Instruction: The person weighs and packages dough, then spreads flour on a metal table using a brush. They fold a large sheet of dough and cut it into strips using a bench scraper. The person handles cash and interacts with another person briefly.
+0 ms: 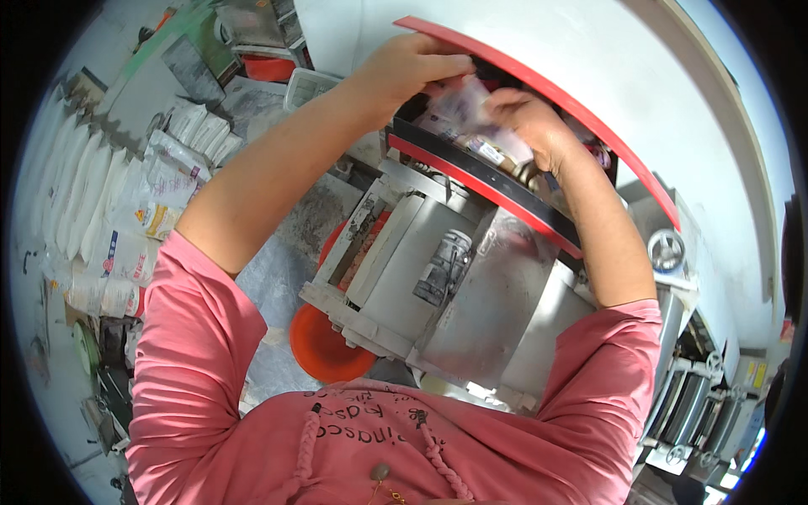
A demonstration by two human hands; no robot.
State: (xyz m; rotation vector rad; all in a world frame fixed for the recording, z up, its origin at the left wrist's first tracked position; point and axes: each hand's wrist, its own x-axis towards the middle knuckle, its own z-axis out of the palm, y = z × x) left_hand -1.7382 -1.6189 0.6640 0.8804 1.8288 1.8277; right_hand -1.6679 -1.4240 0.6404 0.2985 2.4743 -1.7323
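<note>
Both hands reach into a red-edged black shelf or open box (483, 182) at the upper middle. My left hand (420, 69) is at its left end, with the fingertips by a crumpled clear plastic bag (464, 104); its grip is unclear. My right hand (527, 123) is blurred and bent over the same bag, and its fingers are partly hidden. Beneath the hands lie packets and small items, among them one with a white label (489, 151). Below the shelf stands a grey metal machine (499, 278) with a dusty motor-like cylinder (444, 268) on it.
An orange-red basin (331, 344) sits on the floor left of the machine. Filled white sacks (82, 183) and printed packages (158, 221) are stacked at the left. A handwheel (666, 250) is at the right, with roller machines (685, 404) beyond. A white wall rises behind the shelf.
</note>
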